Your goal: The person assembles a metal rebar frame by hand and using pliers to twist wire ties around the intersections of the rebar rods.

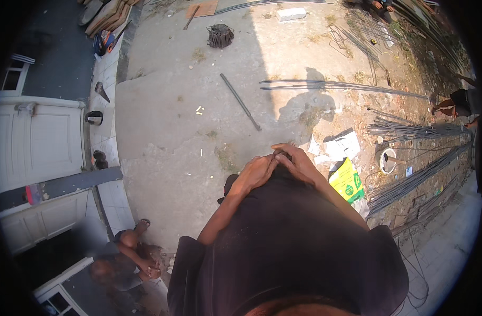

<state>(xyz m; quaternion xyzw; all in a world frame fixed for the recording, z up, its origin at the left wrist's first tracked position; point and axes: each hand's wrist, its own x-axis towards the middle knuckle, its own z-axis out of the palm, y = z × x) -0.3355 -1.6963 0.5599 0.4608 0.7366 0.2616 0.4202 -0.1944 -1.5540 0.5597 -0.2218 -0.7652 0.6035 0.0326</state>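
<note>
Holding the left hand (pixel 258 173) and the right hand (pixel 297 162) together in front of the dark shirt (pixel 293 242) — cannot tell whether clamped on anything. To the right, near the right forearm (pixel 336 200), see white sheets (pixel 345 146) and a yellow-and-green bag (pixel 346 181). Farther ahead, see a grey bar (pixel 241 102) lying slantwise on the ground (pixel 162 116) — well apart from both hands

Concrete (pixel 156 126) open leftward — metal bar (pixel 240 101) ahead, yellow-green bag (pixel 348 180) right.

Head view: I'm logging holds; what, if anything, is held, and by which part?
Cannot be told: left grip and right grip are close together, hiding anything between.
</note>
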